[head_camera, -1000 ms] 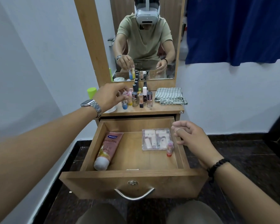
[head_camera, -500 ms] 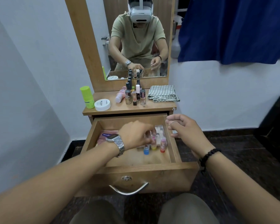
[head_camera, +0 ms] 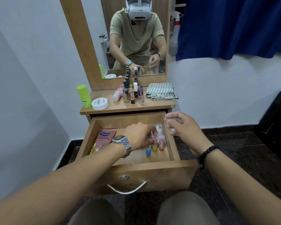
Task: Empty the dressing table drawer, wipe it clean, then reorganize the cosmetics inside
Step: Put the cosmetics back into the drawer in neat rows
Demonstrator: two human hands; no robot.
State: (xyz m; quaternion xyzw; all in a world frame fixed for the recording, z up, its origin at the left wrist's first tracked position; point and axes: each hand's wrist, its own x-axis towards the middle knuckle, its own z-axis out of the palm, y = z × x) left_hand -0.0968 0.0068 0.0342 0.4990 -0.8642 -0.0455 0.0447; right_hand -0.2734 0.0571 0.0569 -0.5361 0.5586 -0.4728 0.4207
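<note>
left hand (head_camera: 139, 135) hiding small bottles' (head_camera: 154, 144) tops, grip unclear, clear case (head_camera: 158, 127) mostly covered

White walls (head_camera: 31, 54) meet a dark stone floor (head_camera: 234, 151); a blue curtain (head_camera: 234, 25) hangs beside the wood-framed mirror (head_camera: 136, 38).

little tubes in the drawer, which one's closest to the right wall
The red-capped tube; the yellow-capped tube and blue-capped tube stand further left.
</note>
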